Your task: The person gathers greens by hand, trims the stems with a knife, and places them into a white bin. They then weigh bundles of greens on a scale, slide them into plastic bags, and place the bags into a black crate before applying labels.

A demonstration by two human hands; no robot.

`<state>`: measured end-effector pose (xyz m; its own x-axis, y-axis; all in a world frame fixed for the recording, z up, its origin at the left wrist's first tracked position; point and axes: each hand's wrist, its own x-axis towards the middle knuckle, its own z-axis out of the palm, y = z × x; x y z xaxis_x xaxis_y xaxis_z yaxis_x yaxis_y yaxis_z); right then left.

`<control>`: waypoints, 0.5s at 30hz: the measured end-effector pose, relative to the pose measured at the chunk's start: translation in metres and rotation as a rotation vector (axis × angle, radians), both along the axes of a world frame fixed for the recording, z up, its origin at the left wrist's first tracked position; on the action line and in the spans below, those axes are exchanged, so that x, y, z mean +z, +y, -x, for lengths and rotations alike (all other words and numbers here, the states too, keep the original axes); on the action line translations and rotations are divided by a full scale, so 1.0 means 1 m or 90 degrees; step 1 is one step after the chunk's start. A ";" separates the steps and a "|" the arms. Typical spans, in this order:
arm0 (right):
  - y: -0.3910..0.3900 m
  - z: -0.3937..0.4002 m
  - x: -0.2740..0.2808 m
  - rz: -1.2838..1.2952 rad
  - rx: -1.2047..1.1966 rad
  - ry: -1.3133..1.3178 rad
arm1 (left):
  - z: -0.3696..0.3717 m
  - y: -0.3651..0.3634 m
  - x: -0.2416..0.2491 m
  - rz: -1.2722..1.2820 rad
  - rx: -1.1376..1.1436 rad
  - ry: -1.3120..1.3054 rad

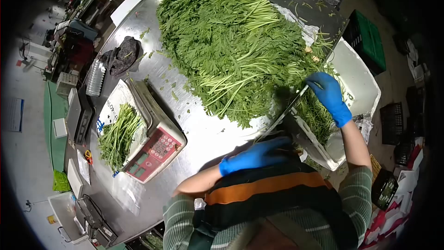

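My right hand [327, 96], in a blue glove, is closed with its fingertips pinched at the upper end of a thin pale strip [287, 111]. The strip slants down toward the table's front edge, near my left hand [259, 156]. That hand, also blue-gloved, lies low in front of my apron with its fingers stretched out and slightly blurred. Beyond both hands spreads a large heap of leafy green vegetables [231, 51], stems and feathery leaves mixed. Under my right hand, loose greens [314, 115] lie in a white foam box [365, 81] beside the table.
At the left, a weighing scale [157, 150] with a red keypad carries a small bunch of greens [121, 134]. A dark cloth [124, 56] and a clear plastic bottle [95, 78] lie behind it on the metal table [194, 132]. A green crate [367, 41] stands at the right.
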<state>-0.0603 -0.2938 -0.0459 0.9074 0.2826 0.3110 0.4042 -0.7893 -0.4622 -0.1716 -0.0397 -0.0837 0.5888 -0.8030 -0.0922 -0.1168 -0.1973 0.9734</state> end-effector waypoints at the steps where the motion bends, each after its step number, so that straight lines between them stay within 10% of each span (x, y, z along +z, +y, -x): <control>1: 0.026 -0.016 0.009 0.016 0.111 -0.046 | -0.009 -0.021 0.008 0.098 -0.012 -0.041; 5: 0.111 -0.049 0.015 0.058 0.291 -0.187 | -0.034 -0.044 0.063 -0.053 -0.066 -0.389; 7: 0.134 -0.060 -0.007 0.278 0.185 -0.297 | -0.036 -0.024 0.061 -0.129 -0.144 -0.095; 15: 0.130 -0.050 -0.017 0.271 0.268 -0.232 | -0.020 0.014 0.025 -0.109 0.137 -0.005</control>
